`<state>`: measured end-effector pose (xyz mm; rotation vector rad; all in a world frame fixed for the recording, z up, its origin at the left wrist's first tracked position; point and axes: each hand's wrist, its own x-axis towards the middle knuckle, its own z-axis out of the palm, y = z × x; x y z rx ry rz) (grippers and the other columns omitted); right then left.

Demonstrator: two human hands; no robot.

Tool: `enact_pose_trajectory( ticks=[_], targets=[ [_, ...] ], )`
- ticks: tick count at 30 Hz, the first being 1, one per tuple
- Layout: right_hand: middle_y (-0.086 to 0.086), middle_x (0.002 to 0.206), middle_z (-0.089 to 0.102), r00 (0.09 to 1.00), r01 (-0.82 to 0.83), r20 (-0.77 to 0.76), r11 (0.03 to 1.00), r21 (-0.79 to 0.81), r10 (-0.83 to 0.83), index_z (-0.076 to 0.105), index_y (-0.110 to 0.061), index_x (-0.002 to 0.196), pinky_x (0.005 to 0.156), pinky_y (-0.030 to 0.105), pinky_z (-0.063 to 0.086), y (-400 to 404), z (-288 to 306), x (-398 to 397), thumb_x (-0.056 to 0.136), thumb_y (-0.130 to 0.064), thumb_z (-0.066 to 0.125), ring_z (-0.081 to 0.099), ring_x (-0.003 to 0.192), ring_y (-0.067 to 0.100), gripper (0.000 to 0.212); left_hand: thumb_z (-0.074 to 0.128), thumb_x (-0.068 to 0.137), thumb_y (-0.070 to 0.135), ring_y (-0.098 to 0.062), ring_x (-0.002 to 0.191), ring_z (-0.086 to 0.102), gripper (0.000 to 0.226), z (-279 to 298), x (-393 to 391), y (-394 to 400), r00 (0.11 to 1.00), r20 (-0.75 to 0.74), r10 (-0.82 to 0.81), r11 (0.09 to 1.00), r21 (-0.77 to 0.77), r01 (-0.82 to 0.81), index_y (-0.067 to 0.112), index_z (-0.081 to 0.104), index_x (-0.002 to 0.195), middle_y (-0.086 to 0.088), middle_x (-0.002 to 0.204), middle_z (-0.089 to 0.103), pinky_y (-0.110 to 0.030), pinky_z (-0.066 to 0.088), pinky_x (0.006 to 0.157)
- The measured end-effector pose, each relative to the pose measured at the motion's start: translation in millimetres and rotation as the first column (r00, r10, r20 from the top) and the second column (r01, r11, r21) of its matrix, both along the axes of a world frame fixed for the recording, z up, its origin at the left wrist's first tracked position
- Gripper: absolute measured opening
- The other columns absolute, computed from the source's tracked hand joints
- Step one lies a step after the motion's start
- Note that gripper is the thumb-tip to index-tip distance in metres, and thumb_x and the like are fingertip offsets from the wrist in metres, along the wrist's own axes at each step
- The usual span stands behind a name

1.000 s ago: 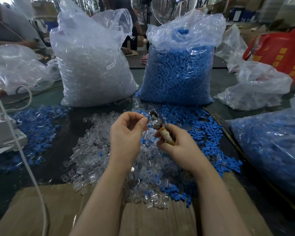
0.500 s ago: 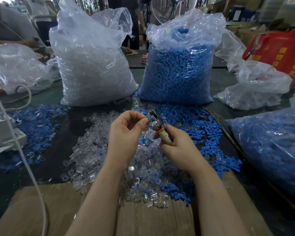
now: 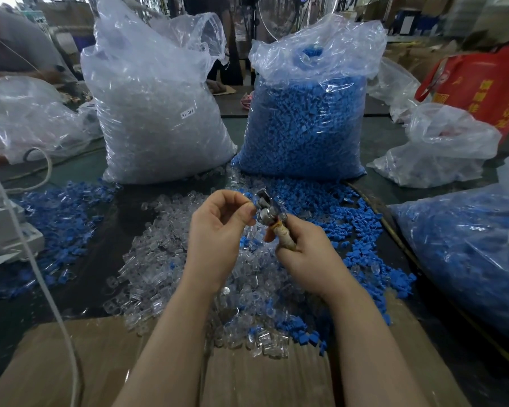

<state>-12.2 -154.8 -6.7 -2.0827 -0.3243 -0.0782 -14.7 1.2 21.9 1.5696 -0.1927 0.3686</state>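
The small tool (image 3: 272, 218) you hold sits in the air between your two hands, above the heap of clear plastic pieces (image 3: 159, 259) on the dark table (image 3: 94, 277). Its long axis runs on a slant, from the handle low at your right up and away to the metal head at your left. The handle is wrapped in worn tan material. The head is bright metal with a round collar and a flat, angular end.

Your right hand (image 3: 309, 254) has its fingers curled round the handle. Your left hand (image 3: 218, 230) is curled, with thumb and forefinger pinched at the side of the metal collar. You cannot tell whether a small piece lies between those fingertips.

Loose blue pieces (image 3: 321, 207) spread to the right of the clear heap and mix into it. Brown cardboard (image 3: 100, 362) lies under your forearms. Behind stand two tall clear sacks side by side. The left sack (image 3: 159, 118) is full of clear pieces and carries a white label (image 3: 187, 113) reading "SJ 017". The right sack (image 3: 306, 124) is full of blue pieces. Far right, a red bag (image 3: 482, 86) bears yellow characters, too blurred to read.
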Motion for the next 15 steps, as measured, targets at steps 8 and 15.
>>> enact_pose_trajectory(
  ticks=[8,15],
  targets=[
    [-0.015,0.068,0.059,0.999,0.031,0.013,0.999,-0.016,-0.031,0.060,-0.024,0.087,0.055,0.036,0.042,3,3,-1,0.070,-0.024,0.049,0.048,0.057,0.008,0.021,0.064,0.090,0.001,-0.002,0.071,0.063,0.012,3,-1,1,1.000,-0.021,0.010,1.000,0.001,-0.010,0.013,0.065,0.085,0.011,0.072,0.068,-0.015,0.051,0.070],
    [-0.005,0.063,0.056,0.982,0.172,0.088,0.983,-0.055,-0.167,0.056,-0.026,0.087,0.055,0.039,0.043,-2,4,-2,0.070,-0.030,0.047,0.049,0.056,0.014,0.019,0.069,0.087,0.010,-0.007,0.070,0.070,0.003,0,12,59,0.904,-0.370,0.215,0.821,-0.433,-0.373,0.012,0.069,0.089,0.003,0.073,0.074,-0.018,0.056,0.066]
  ],
)
